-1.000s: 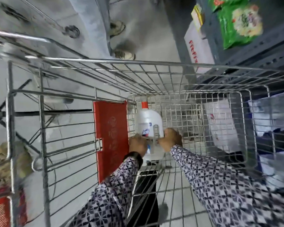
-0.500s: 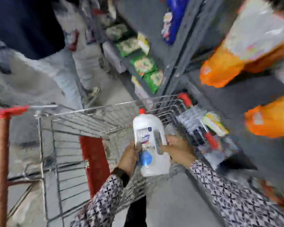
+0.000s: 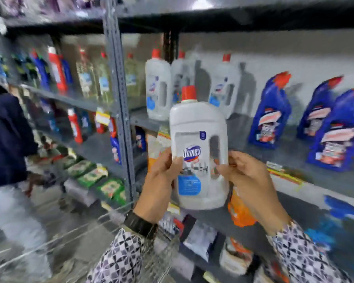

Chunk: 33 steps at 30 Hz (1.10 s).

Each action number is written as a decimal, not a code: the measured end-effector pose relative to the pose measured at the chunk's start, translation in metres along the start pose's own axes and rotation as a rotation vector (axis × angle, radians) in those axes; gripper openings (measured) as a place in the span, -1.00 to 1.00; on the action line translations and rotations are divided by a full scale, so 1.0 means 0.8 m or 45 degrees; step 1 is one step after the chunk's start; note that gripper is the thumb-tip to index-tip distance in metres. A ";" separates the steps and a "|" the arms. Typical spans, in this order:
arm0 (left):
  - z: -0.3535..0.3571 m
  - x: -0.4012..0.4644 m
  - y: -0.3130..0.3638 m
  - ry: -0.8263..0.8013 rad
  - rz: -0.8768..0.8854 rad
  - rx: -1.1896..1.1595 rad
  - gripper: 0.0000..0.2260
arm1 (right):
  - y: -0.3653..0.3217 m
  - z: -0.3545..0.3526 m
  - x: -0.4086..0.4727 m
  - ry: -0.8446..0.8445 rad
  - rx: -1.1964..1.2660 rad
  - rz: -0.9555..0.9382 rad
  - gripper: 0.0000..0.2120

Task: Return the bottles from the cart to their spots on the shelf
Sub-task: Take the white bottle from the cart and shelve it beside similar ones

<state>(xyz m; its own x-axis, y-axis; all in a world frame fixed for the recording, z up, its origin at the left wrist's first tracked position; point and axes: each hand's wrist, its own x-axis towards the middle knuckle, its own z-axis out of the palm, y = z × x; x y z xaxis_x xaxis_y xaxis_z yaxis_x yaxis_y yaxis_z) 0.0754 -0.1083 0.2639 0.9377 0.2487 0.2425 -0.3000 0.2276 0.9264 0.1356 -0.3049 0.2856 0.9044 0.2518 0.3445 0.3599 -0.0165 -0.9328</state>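
Note:
A white Domex bottle point(image 3: 198, 152) with a red cap is held upright in front of the grey shelf point(image 3: 290, 160). My left hand point(image 3: 161, 178) grips its left side and my right hand point(image 3: 245, 176) grips its right side by the handle. On the shelf behind it stand three matching white bottles point(image 3: 157, 88) with red caps. The wire cart point(image 3: 102, 237) is a blur at the bottom left, below my arms.
Blue bottles point(image 3: 272, 113) with red caps stand on the shelf to the right. A grey upright post point(image 3: 119, 94) divides the shelves. A person in a dark top point(image 3: 4, 135) stands at the left. Lower shelves hold orange and green packs.
Both hands have lifted the white bottle out of the cart and up to shelf height. The view has swung from the cart up to the shelves.

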 end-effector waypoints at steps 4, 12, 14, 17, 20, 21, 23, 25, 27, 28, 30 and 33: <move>0.043 -0.019 0.034 -0.132 0.051 0.056 -0.70 | -0.033 -0.034 -0.027 0.077 0.042 -0.082 -0.74; 0.055 0.117 0.040 -0.169 0.123 0.051 -0.70 | -0.037 -0.036 0.084 0.187 -0.068 -0.128 -0.74; 0.057 0.183 0.046 -0.168 0.124 0.085 -0.69 | -0.033 -0.031 0.142 0.246 -0.121 -0.152 -0.70; 0.055 0.269 0.046 -0.215 0.103 0.142 -0.69 | -0.017 -0.021 0.215 0.340 -0.175 -0.156 -0.67; 0.051 0.324 0.031 -0.253 0.087 0.158 -0.72 | 0.003 -0.015 0.258 0.420 -0.176 -0.140 -0.65; 0.048 0.336 0.023 -0.278 0.083 0.161 -0.72 | 0.012 -0.014 0.266 0.439 -0.192 -0.141 -0.64; 0.042 0.349 0.007 -0.341 0.104 0.155 -0.73 | 0.027 -0.013 0.270 0.453 -0.222 -0.147 -0.63; 0.035 0.353 -0.002 -0.410 0.123 0.169 -0.70 | 0.036 -0.012 0.266 0.462 -0.246 -0.154 -0.60; 0.025 0.358 -0.004 -0.475 0.122 0.195 -0.68 | 0.043 -0.013 0.259 0.453 -0.284 -0.151 -0.57; 0.018 0.360 -0.003 -0.506 0.119 0.227 -0.67 | 0.047 -0.013 0.256 0.416 -0.300 -0.126 -0.53; 0.001 0.362 -0.004 -0.607 0.108 0.333 -0.59 | 0.059 -0.009 0.250 0.310 -0.320 -0.017 -0.44; -0.015 0.371 -0.013 -0.743 0.067 0.493 -0.48 | 0.073 -0.001 0.255 0.322 -0.413 0.055 -0.33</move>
<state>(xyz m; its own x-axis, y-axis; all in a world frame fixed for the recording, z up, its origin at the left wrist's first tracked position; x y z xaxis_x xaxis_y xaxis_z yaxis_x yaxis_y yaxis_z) 0.3544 -0.0257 0.3226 0.8971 -0.3202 0.3044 -0.3650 -0.1493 0.9189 0.3415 -0.2549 0.3011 0.9336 -0.0006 0.3583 0.3372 -0.3360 -0.8794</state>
